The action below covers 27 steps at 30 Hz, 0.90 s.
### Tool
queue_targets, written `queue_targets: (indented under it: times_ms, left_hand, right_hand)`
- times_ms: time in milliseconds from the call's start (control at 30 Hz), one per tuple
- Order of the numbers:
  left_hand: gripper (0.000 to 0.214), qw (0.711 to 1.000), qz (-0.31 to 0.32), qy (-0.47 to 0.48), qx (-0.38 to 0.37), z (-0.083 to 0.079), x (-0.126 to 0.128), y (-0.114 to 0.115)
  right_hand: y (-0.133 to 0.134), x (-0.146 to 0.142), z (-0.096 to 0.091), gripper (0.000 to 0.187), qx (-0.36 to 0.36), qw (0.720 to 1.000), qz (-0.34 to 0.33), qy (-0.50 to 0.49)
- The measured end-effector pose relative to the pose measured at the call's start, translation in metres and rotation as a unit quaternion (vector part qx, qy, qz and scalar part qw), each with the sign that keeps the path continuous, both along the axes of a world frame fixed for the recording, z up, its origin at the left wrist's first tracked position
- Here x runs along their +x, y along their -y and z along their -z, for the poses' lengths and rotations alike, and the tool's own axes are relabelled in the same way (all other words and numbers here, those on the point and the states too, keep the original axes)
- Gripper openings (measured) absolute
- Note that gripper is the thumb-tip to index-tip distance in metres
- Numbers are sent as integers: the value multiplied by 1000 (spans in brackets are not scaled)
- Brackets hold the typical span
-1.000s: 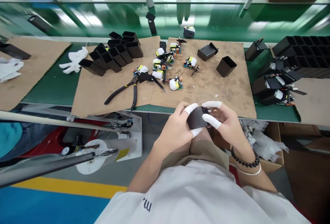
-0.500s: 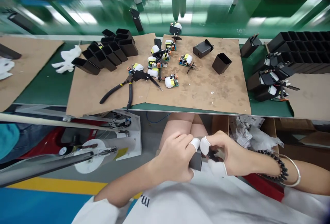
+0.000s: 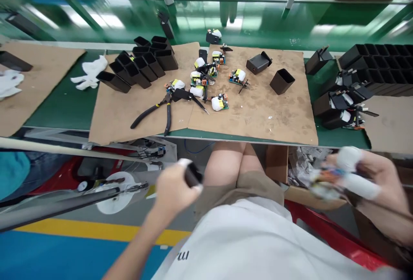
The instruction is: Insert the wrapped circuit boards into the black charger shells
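Note:
My left hand (image 3: 172,187) is closed round a small black housing (image 3: 192,174), held low to the left of my knees, below the bench edge. My right hand (image 3: 361,176), with white finger cots, is far out to the right and grips a small circuit board (image 3: 322,181) with orange and white parts; it is blurred by motion. The two hands are wide apart. Both are below the front edge of the green workbench (image 3: 64,108).
On brown cardboard (image 3: 264,112) lie black pliers (image 3: 158,112), several loose circuit boards (image 3: 220,102), and open black housings (image 3: 282,81). Rows of black housings stand at left (image 3: 142,65) and far right (image 3: 377,65). White gloves (image 3: 89,73) lie left. A cardboard box (image 3: 309,185) sits under the bench.
My hands, joined on the black housing in my lap, have pulled apart: the left went left with the housing, the right swung right with the circuit board.

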<state>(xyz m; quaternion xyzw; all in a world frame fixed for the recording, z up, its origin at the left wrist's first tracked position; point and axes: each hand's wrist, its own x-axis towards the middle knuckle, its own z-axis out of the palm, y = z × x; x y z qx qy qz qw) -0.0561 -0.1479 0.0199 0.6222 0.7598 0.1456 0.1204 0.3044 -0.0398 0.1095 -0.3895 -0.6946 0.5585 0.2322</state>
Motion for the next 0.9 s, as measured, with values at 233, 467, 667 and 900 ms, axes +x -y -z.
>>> queue_targets:
  times_ms: [233, 467, 667, 900]
  left_hand:
    - [38, 969, 74, 236, -23, 38, 59, -23]
    - [41, 921, 10, 342, 187, 28, 52, -64]
    - [50, 913, -56, 308, 263, 19, 10, -117]
    - [41, 925, -124, 315, 173, 17, -5, -142]
  right_hand:
    - [-64, -68, 1, 26, 134, 981, 136, 16]
    - [-142, -166, -38, 35, 247, 933, -177, 190]
    - [-296, -312, -37, 41, 289, 885, -58, 359]
    - [-393, -423, -7, 43, 257, 886, 9, 386]
